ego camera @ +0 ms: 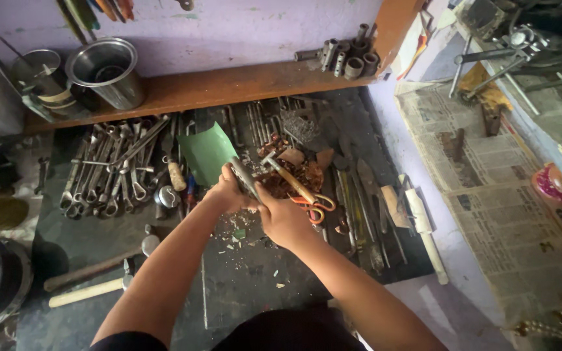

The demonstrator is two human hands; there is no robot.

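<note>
Both my hands meet over the middle of a dark, littered workbench (pixel 248 286). My left hand (pixel 227 194) and my right hand (pixel 282 220) are closed together around a slim grey metal tool (pixel 244 177) whose end sticks up between them. A green sheet (pixel 207 153) lies just behind my left hand. Beyond my right hand lie a small hammer with a wooden handle (pixel 287 175) and orange-handled scissors (pixel 313 205) on a rusty heap of parts. Small chips litter the bench under my hands.
Several spanners (pixel 108 169) lie at the left, two wooden-handled hammers (pixel 95 279) at the front left. A wooden shelf (pixel 216 84) holds steel cups (pixel 105 68) and sockets (pixel 349 55). Files and a white-handled tool (pixel 421 224) lie right; newspaper (pixel 489 188) covers the right-hand surface.
</note>
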